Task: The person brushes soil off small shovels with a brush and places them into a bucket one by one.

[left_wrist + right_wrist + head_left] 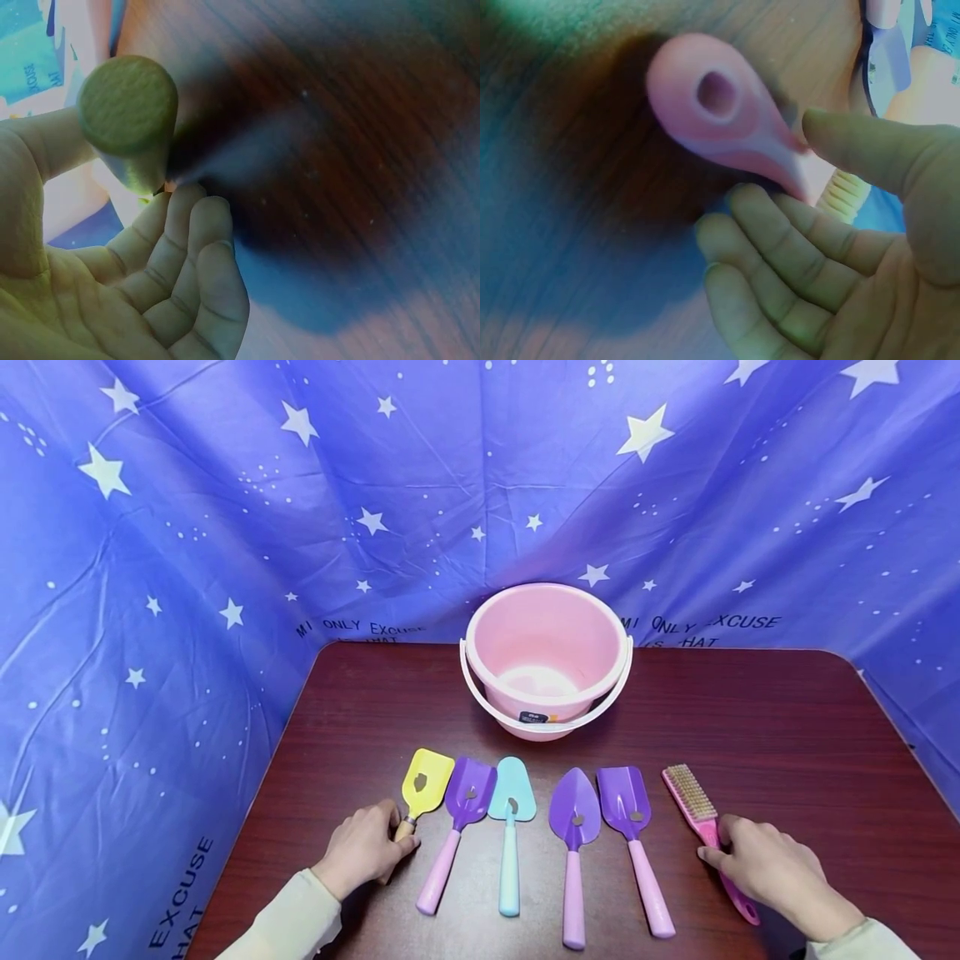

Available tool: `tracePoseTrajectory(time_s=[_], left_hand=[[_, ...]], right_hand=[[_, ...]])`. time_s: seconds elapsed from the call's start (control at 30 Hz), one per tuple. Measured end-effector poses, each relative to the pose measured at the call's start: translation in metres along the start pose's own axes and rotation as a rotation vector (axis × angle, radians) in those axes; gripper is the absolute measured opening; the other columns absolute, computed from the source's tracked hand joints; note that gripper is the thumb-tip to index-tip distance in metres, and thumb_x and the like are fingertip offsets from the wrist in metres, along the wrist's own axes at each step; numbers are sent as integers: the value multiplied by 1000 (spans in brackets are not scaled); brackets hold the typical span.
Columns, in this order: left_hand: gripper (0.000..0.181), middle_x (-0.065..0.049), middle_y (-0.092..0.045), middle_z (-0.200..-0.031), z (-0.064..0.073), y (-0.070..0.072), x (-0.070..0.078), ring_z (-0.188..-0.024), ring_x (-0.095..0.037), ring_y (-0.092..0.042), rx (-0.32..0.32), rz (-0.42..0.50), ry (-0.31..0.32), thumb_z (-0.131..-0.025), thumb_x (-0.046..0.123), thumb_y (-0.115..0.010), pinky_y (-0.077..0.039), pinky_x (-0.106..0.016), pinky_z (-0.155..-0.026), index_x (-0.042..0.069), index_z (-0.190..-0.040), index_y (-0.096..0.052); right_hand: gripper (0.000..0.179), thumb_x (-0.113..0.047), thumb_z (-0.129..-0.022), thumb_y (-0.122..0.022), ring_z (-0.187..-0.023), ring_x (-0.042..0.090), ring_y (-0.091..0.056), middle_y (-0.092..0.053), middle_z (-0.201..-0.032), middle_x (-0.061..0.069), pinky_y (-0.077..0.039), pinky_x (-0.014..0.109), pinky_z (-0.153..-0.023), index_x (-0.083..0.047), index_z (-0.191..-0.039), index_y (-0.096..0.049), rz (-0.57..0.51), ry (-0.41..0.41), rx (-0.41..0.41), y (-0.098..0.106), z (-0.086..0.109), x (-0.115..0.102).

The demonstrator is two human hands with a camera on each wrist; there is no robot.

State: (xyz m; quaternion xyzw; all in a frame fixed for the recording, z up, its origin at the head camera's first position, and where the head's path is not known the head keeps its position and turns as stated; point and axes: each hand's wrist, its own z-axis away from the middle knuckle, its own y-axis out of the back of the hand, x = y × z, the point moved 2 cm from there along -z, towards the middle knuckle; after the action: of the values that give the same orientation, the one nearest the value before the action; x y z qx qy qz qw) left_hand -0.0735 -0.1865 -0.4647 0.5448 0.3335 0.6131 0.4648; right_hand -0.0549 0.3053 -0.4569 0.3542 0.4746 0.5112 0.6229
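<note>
In the head view my left hand (365, 847) pinches the wooden handle (405, 829) of a small yellow shovel (429, 771) at the left end of a row. The left wrist view shows the round end of that handle (127, 105) between thumb and fingers. At the right end, my right hand (772, 868) has thumb and fingers on either side of the pink handle of a scrubbing brush (697, 802), bristles up. The brush handle's holed end (705, 97) sticks out past the fingers in the right wrist view.
Between the hands lie a purple shovel (468, 793), a turquoise spade (510, 852), a pointed purple trowel (574, 806) and another purple shovel (624, 797). Behind them a pink bucket (517, 697) stands on the dark wooden table (787, 718). A starry blue curtain (450, 460) hangs around the table.
</note>
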Motion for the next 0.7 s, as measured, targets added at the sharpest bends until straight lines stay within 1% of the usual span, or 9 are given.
tracePoseTrajectory(time_s=[0.1, 0.43, 0.7], left_hand=[[33, 3, -48, -60, 0, -1, 1, -55, -15, -48, -3, 2, -2, -72, 37, -77, -36, -36, -47, 17, -71, -51], [33, 3, -48, -59, -1, -4, 0, -53, -15, -47, 10, -3, -5, -72, 37, -76, -36, -35, -46, 17, -69, -50], [27, 3, -48, -56, 0, -2, -1, -51, -15, -49, 0, 15, 17, -74, 32, -73, -37, -35, -47, 17, -70, -51]], right_hand=[[30, -39, -82, -68, -58, 22, -46, -46, -63, 0, -32, 41, -47, -17, -71, -49, -1, 1, 10, -1, 0, 1], [29, -36, -82, -67, -59, 25, -47, -49, -64, 3, -32, 42, -47, -17, -70, -48, -20, -26, 8, -2, -2, 3], [25, -33, -79, -65, -59, 25, -48, -50, -65, 4, -33, 42, -47, -17, -69, -48, -32, -45, 6, 0, -1, 6]])
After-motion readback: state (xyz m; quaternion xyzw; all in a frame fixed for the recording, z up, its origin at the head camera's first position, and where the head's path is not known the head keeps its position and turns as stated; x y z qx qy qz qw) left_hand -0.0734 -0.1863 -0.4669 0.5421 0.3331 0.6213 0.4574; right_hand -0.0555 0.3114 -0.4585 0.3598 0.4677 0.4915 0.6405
